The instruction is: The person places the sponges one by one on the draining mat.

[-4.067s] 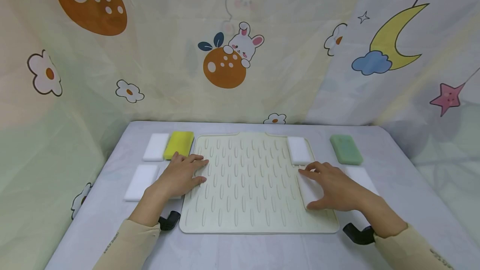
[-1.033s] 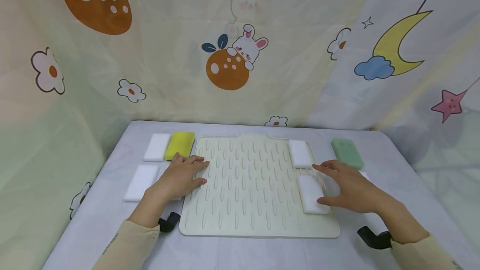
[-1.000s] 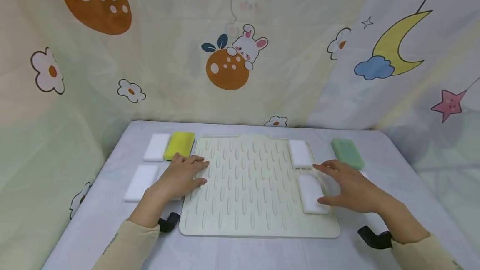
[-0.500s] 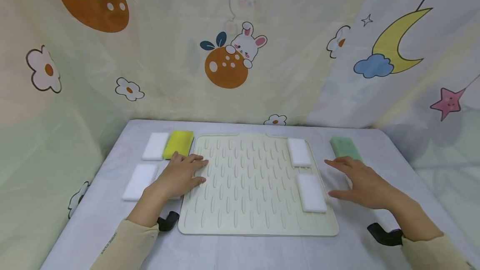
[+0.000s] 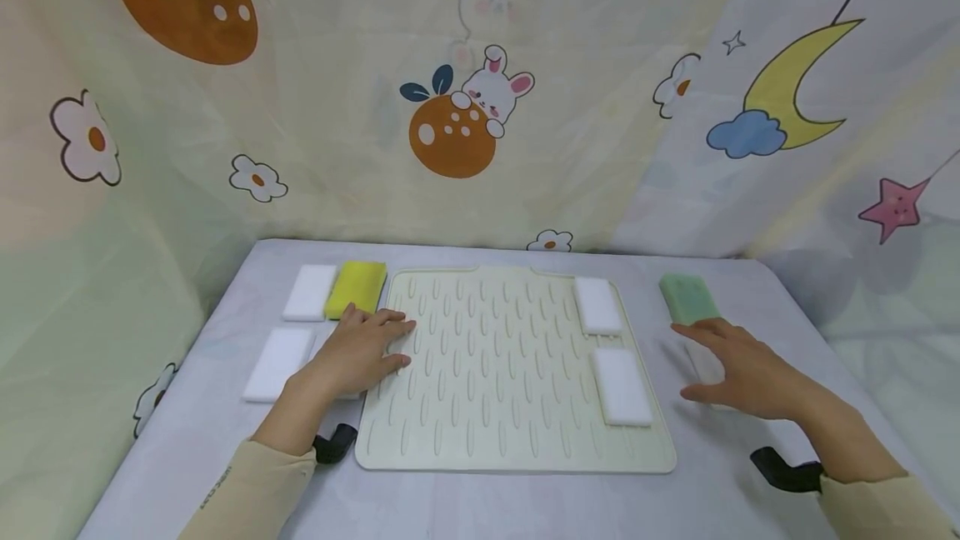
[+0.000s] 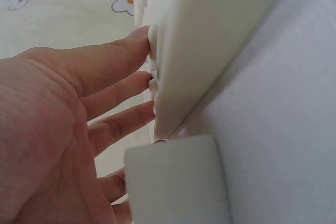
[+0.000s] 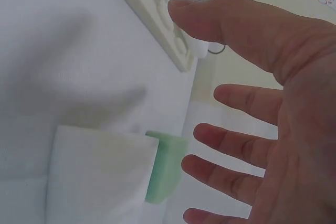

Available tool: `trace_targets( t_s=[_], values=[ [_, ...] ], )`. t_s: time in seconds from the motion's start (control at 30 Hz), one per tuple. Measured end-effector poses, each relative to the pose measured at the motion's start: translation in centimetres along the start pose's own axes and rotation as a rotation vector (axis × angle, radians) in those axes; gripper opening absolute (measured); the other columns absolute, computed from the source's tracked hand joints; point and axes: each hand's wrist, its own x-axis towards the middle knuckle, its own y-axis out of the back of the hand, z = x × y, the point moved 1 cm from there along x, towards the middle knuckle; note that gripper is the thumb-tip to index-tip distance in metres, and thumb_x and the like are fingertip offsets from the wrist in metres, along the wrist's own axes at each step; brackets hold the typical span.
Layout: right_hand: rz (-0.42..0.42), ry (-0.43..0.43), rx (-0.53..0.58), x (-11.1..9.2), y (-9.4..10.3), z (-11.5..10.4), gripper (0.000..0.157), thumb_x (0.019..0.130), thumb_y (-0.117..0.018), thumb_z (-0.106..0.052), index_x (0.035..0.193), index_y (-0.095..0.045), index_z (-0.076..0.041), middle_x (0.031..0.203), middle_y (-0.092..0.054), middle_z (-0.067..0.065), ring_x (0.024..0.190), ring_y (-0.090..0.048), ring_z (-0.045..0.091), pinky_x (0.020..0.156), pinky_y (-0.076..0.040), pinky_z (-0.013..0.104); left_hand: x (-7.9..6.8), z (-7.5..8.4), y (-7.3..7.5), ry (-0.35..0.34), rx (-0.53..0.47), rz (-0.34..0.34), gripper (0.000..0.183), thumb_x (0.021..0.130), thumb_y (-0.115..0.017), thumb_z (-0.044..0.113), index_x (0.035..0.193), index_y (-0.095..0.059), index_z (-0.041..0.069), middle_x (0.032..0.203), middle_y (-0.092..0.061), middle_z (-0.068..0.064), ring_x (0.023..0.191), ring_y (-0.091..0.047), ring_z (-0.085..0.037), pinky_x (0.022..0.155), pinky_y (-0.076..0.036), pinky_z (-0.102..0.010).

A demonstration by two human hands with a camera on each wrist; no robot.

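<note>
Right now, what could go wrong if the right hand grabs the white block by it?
The right hand could bump the green block, which sits just behind the white block. The left hand, touching the mat, might shift it and the two white blocks on it.

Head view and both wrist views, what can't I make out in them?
Innermost left white block: head view, the left hand covers most of it; left wrist view, the bottom edge cuts it off.
Rightmost white block: head view, the right hand hides part; right wrist view, the bottom edge cuts it off.
Green block: head view, the right hand hides its near edge.
Sleeve lettering: head view, too small to read.
</note>
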Motion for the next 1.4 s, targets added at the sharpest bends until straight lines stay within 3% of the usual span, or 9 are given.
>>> trace_targets(
  t_s=[0.4, 0.8, 1.4],
  values=[
    [-0.046, -0.042, 0.037, -0.3, -0.2, 2.1, 0.101, 0.069, -0.094, -0.042, 0.154, -0.047, -0.013, 0.149, -0.042, 0.03, 0.128, -0.045, 0.055, 0.088, -0.049, 0.073, -0.2, 0.1, -0.1, -0.012, -0.001, 0.011, 0.057, 0.096, -0.074, 0.033, 0.148, -0.059, 0.016, 0.155, -0.053, -0.01, 0.134, -0.047, -0.047, 0.127, -0.012, -0.069],
    [-0.083, -0.07, 0.07, -0.5, -0.8, 4.3, 0.108, 0.065, -0.096, -0.037, 0.154, -0.043, -0.003, 0.146, -0.04, 0.037, 0.126, -0.044, 0.057, 0.091, -0.047, 0.075, 0.0, 0.1, -0.1, -0.012, 0.01, 0.015, 0.058, 0.096, -0.074, 0.034, 0.148, -0.059, 0.017, 0.155, -0.053, -0.009, 0.135, -0.046, -0.048, 0.127, -0.012, -0.069],
    [-0.084, -0.091, 0.074, -0.1, -1.5, 5.0, 0.109, 0.064, -0.097, -0.032, 0.152, -0.044, 0.0, 0.147, -0.039, 0.037, 0.125, -0.043, 0.057, 0.092, -0.046, 0.074, 0.1, 0.0, -0.1, -0.006, 0.011, 0.014, 0.058, 0.095, -0.075, 0.035, 0.148, -0.059, 0.018, 0.155, -0.054, -0.009, 0.136, -0.046, -0.046, 0.127, -0.011, -0.069]
  ],
)
